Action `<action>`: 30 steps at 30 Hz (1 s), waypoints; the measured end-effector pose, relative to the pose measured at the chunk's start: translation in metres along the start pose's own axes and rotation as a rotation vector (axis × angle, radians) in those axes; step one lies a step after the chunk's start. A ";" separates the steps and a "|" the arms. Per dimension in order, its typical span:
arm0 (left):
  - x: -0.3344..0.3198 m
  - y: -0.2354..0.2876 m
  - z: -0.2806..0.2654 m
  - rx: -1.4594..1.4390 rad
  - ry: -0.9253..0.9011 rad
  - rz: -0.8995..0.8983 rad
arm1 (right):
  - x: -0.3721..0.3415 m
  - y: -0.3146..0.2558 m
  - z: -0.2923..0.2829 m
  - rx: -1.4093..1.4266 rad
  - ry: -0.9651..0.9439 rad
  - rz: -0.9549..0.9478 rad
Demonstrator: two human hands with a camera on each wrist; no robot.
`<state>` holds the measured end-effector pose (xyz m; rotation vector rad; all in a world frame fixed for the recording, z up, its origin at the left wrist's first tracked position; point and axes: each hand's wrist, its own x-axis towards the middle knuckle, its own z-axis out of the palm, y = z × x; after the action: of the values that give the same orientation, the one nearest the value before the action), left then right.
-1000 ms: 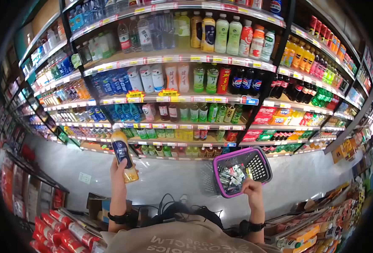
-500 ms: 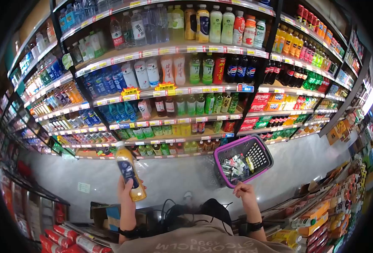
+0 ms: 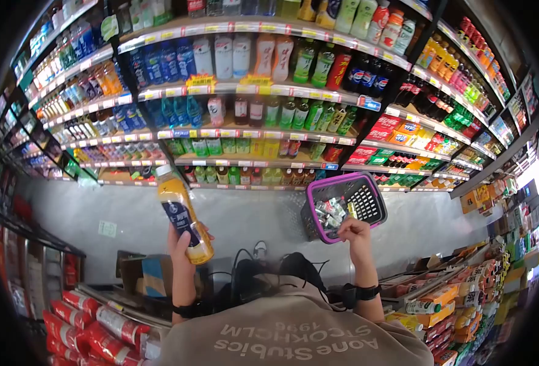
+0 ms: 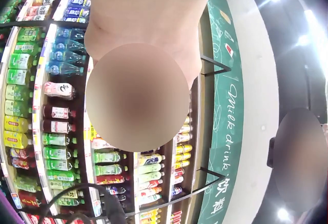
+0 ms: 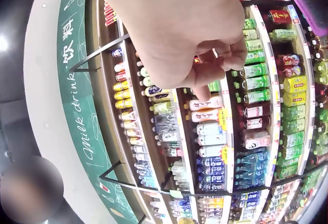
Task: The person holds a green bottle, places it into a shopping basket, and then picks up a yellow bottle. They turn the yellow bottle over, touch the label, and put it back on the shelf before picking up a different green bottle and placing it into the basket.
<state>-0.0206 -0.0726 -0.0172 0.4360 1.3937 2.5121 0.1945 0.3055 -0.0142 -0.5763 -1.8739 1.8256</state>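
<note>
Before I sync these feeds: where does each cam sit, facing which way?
Head: on the head, forward and down; shows forearms, shirt, left hand gripping a bottle, right hand near a basket.
Left wrist: on that wrist, facing drink shelves, image turned sideways; left hand enters at top, partly blurred out.
Right wrist: on that wrist, same shelves, also sideways; right hand at top.
Shared: both wrist views include the green sign.

bottle (image 3: pixel 183 210) in left hand (image 3: pixel 181 245). basket (image 3: pixel 314 210) just ahead of right hand (image 3: pixel 357 234), items (image 3: pixel 331 211) inside; contact unclear. stocked shelves (image 3: pixel 251 161) ahead of both hands, floor (image 3: pixel 251 213) between. box (image 3: pixel 130 271) behind-left of left hand, packs (image 3: pixel 96 326) further back; cartons (image 3: pixel 445 316) behind-right of right hand.
</note>
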 end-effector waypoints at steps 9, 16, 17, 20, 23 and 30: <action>0.000 -0.007 0.011 -0.014 -0.077 -0.125 | -0.004 0.002 -0.002 0.046 0.001 0.015; -0.002 0.002 0.030 0.098 -0.114 -0.155 | -0.006 0.003 0.022 0.105 -0.058 0.029; -0.002 0.001 0.031 0.118 -0.129 -0.145 | -0.007 0.001 0.023 0.105 -0.063 0.037; -0.001 0.000 0.027 0.141 -0.169 -0.136 | -0.010 0.004 0.016 0.121 -0.186 0.030; 0.014 0.006 0.039 0.120 -0.230 -0.176 | -0.016 -0.011 0.017 0.120 -0.303 0.085; 0.023 0.039 0.121 0.604 -0.735 -0.073 | -0.024 -0.066 0.067 0.635 -0.424 0.005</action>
<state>0.0004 0.0096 0.0795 1.2289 1.7239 1.5372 0.1758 0.2355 0.0498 0.0353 -1.3707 2.5220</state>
